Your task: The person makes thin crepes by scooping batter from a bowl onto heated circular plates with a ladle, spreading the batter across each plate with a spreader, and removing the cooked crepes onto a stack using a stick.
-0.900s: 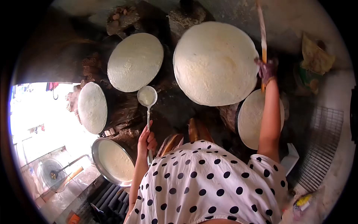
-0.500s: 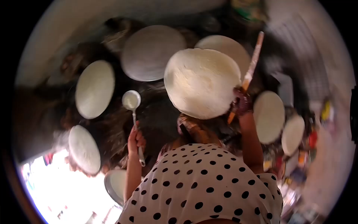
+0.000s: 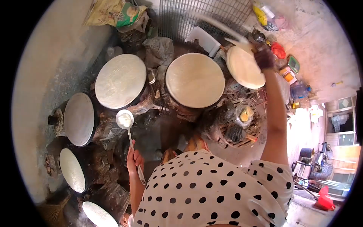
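My left hand (image 3: 135, 160) is closed around the handle of a metal ladle (image 3: 124, 119), whose bowl holds some white batter. My right hand (image 3: 264, 58), in a dark glove, grips a long flat wooden stick (image 3: 223, 27) that is smeared by motion. This hand is at the right edge of a pale thin pancake (image 3: 245, 69) at the upper right; whether the fingers also pinch the pancake I cannot tell. In front of me is a round griddle covered by a pancake (image 3: 195, 80). Left of it, another griddle bears a whitish pancake (image 3: 121, 81).
A bare grey griddle (image 3: 79, 119) stands at the left, with white batter-covered griddles (image 3: 72, 170) below it. A basket (image 3: 242, 132) with a yellow item is near my feet. A sack (image 3: 113, 13), a wire grid (image 3: 204, 19) and bottles (image 3: 298, 90) line the back and right.
My view has turned to the right. My right hand has carried the large pancake and stick to the upper right, where a pancake now lies by the hand. My left hand still holds the ladle.
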### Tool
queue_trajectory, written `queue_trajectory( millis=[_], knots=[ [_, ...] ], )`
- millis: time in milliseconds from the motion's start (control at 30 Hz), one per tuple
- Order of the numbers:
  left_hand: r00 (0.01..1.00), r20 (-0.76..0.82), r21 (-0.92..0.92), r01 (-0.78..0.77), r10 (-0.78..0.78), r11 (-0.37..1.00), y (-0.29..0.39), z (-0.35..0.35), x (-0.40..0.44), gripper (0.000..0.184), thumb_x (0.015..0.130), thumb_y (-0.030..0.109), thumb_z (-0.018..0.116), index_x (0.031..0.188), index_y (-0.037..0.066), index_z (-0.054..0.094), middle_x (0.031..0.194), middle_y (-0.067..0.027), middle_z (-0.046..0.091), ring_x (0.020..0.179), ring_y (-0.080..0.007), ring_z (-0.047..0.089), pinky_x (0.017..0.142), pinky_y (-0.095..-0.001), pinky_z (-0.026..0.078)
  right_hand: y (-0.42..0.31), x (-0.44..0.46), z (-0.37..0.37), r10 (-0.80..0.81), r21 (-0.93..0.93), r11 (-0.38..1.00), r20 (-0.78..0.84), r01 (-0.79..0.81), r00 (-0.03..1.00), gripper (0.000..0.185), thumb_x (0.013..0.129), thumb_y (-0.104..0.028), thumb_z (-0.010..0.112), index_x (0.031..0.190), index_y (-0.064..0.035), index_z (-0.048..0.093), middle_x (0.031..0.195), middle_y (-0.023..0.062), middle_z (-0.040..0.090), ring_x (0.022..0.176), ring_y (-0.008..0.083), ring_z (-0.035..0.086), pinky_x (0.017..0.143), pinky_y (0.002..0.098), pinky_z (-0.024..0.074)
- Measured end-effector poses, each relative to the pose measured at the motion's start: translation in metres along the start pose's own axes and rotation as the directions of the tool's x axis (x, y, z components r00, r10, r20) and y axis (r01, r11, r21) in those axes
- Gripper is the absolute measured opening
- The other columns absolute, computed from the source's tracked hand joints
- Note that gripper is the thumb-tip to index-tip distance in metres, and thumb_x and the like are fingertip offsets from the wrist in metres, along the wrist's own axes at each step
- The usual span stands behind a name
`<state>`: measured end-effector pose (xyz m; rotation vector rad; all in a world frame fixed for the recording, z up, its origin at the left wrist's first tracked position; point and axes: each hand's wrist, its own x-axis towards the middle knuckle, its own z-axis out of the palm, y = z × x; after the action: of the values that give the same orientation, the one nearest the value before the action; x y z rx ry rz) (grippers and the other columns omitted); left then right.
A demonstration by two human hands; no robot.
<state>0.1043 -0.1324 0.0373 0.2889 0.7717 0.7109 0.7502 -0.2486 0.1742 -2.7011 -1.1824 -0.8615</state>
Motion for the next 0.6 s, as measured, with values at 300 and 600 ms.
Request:
queue_trajectory(
  millis=[300, 600],
  knots=[
    [0.994, -0.079, -0.079, 0.065, -0.072, 0.995, -0.101, 0.09, -0.015, 0.038, 0.1, 0.015, 0.029, 0.137, 0.009, 0.038, 0.057, 0.0047, 0.032, 0.038, -0.0032, 0.032, 0.032, -0.0198, 0.031, 0.103, -0.14, 0.182, 0.212, 0.045, 0.968, 0.373, -0.246, 0.903, 0.02, 0.081, -0.016, 0.054, 0.097, -0.0197, 0.065, 0.1, 0.009, 0.061, 0.088, 0.0297, 0.062, 0.074, 0.0421, 0.0513],
    [0.994, -0.111, -0.231, -0.022, -0.003, 0.973, -0.13, 0.07, -0.055, 0.042, 0.101, 0.017, 0.027, 0.142, 0.008, 0.031, 0.064, 0.0034, 0.042, 0.04, -0.004, 0.037, 0.036, -0.0202, 0.033, 0.064, -0.129, 0.233, 0.283, 0.235, 0.886, 0.407, -0.399, 0.868, 0.024, 0.085, -0.018, 0.054, 0.107, -0.0183, 0.062, 0.112, 0.007, 0.059, 0.102, 0.0277, 0.059, 0.085, 0.0385, 0.0482]
  ],
)
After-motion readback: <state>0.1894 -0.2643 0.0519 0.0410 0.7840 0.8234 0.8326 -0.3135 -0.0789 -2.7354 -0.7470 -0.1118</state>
